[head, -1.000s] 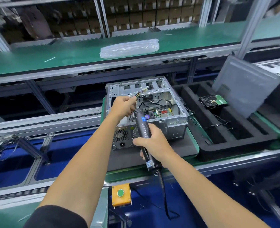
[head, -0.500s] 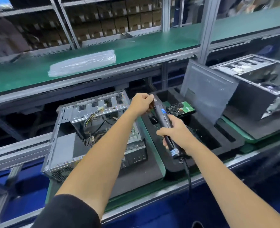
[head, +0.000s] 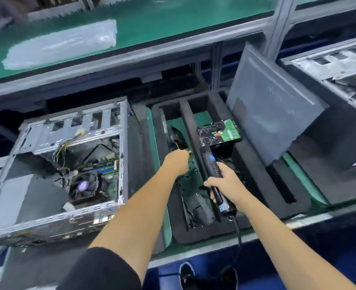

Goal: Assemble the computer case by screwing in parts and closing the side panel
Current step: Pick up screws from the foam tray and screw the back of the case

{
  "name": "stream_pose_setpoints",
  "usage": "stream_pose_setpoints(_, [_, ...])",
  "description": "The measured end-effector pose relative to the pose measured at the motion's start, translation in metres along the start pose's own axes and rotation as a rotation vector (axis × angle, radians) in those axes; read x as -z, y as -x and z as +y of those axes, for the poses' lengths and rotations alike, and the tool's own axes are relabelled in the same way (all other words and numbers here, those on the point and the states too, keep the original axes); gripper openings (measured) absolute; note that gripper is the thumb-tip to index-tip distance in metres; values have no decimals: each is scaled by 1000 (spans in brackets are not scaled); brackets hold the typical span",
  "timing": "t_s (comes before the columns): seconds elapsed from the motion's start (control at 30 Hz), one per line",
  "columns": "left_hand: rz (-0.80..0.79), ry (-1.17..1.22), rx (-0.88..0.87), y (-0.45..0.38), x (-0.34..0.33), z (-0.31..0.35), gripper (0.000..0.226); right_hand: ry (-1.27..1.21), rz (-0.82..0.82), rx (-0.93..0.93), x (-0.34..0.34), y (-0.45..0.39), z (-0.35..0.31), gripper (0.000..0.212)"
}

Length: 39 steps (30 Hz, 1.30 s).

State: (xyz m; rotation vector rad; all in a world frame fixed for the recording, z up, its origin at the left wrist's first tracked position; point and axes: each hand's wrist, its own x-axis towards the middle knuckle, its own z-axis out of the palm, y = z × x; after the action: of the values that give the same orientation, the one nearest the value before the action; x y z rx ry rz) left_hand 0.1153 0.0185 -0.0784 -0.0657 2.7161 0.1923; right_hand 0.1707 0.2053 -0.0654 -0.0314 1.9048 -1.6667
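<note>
One open case [head: 68, 174], one screwdriver [head: 213, 176] in right hand [head: 225, 185], one hard drive [head: 219, 132].

A factory assembly line: green-matted worktop [head: 156, 28] at twelve o'clock, open computer cases [head: 68, 164] on foam trays [head: 256, 181], aluminium framing [head: 279, 24].

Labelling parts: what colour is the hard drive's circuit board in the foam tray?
Green, on the hard drive; head view.

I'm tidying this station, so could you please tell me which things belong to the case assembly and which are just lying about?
Belongs to the job:
open computer case
electric screwdriver, held in right hand
side panel
hard drive
foam parts tray
left hand, reaching into the tray

Lying about:
plastic bag
second case
</note>
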Motion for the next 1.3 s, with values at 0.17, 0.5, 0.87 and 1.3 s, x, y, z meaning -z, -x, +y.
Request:
stream_pose_setpoints(0.17, [-8, -110, -15, -29, -36, 4, 14, -65, -11, -24, 10, -25, 7, 27])
stream_pose_setpoints(0.5, [61, 283, 61, -66, -68, 9, 11, -86, -51, -94, 15, -58, 10, 42])
stream_pose_setpoints(0.87, [-14, 275, 18, -54, -76, 12, 10, -71, -51, -110, 11, -68, 5, 40])
stream_pose_setpoints(1.3, [23, 274, 110, -44, -67, 17, 12, -82, -45, -69, 10, -52, -2, 34])
